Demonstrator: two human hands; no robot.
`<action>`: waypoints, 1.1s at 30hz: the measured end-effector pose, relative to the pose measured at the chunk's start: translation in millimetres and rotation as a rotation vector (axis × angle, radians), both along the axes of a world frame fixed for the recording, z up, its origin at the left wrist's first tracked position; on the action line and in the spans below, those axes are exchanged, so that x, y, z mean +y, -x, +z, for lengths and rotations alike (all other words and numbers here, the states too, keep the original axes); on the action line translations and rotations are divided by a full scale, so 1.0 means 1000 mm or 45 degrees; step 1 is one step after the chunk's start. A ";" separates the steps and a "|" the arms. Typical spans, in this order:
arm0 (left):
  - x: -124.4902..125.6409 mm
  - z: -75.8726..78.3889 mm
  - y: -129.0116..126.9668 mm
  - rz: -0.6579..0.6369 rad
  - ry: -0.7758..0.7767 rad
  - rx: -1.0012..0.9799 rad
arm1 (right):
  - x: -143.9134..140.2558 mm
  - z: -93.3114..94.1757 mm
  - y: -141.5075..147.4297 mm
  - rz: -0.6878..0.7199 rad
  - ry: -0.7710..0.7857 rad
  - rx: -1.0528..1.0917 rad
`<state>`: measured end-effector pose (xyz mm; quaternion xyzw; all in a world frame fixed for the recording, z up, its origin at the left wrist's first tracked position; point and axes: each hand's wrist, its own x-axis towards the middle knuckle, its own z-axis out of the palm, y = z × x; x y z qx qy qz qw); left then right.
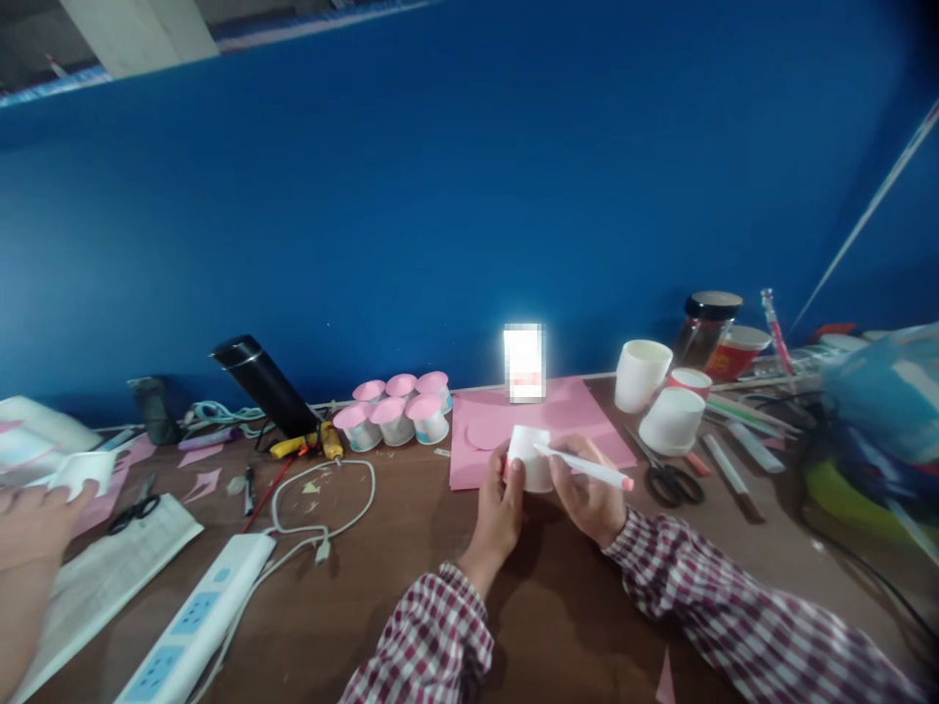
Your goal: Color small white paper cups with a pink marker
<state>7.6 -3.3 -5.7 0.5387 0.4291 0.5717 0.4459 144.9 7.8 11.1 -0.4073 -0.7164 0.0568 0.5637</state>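
Note:
Fingers of my left hand (503,494) wrap round a white paper cup (539,477), which I hold just above the table at the near edge of some pink paper sheets (469,469). In my right hand (591,499) is a white marker pen (594,469) with an orange-red end. Its tip is at the cup's side; whether it touches I cannot tell. Behind the cup a bright, blurred-out phone-like screen (523,362) stands upright on the pink paper. Black-handled scissors (671,484) lie to the right of my right hand.
Several small cups with pink tops (396,420) stand left of the paper. White cups (643,376), a dark-lidded jar (708,328) and pens (734,479) are at right. A power strip (198,621), a black flask (264,386) and another person's hand (33,548) are at left.

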 end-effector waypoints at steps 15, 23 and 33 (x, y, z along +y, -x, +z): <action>0.000 0.001 -0.002 -0.032 0.010 0.030 | 0.000 -0.001 0.001 -0.020 0.089 -0.004; 0.000 0.003 -0.002 -0.030 -0.021 0.043 | 0.002 -0.003 0.000 -0.013 0.070 -0.045; -0.001 0.006 -0.002 -0.029 -0.010 0.060 | 0.003 -0.003 -0.001 -0.053 0.064 -0.017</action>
